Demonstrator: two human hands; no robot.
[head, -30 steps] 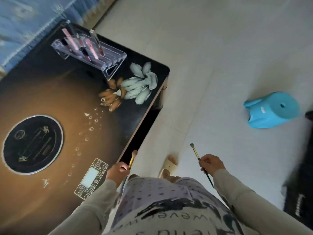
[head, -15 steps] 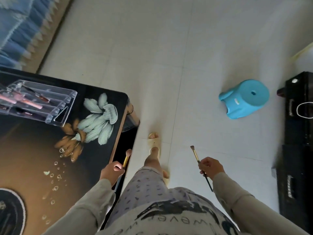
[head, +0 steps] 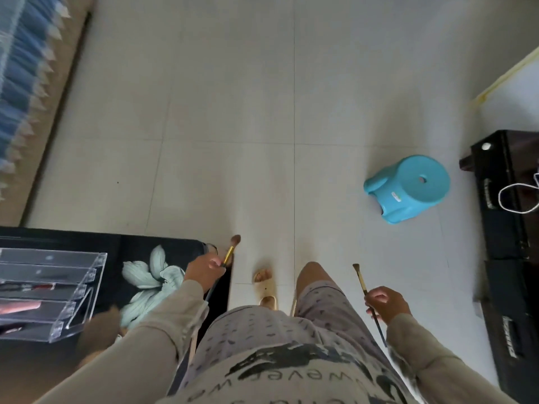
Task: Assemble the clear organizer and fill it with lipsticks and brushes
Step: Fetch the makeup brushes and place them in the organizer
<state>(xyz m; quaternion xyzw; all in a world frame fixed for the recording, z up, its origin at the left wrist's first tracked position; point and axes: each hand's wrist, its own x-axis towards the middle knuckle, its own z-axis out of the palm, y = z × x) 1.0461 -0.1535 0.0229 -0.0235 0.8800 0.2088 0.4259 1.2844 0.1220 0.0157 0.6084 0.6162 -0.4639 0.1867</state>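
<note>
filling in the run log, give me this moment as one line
left hand: holds fluffy brush | right hand: holds flat brush | clear organizer: on table, lipsticks inside | status: neither stowed yet

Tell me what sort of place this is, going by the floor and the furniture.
Probably a living room in a home: a pale tiled floor, a low black table with a flower painted on its top, a small blue plastic stool, and a low black cabinet at the side.

The clear organizer (head: 52,290) at lower left is cut off by the frame's left edge; the reddish items (head: 43,286) in it are blurred, possibly lipsticks. The left hand (head: 204,271) hides the middle of its brush (head: 230,252).
</note>
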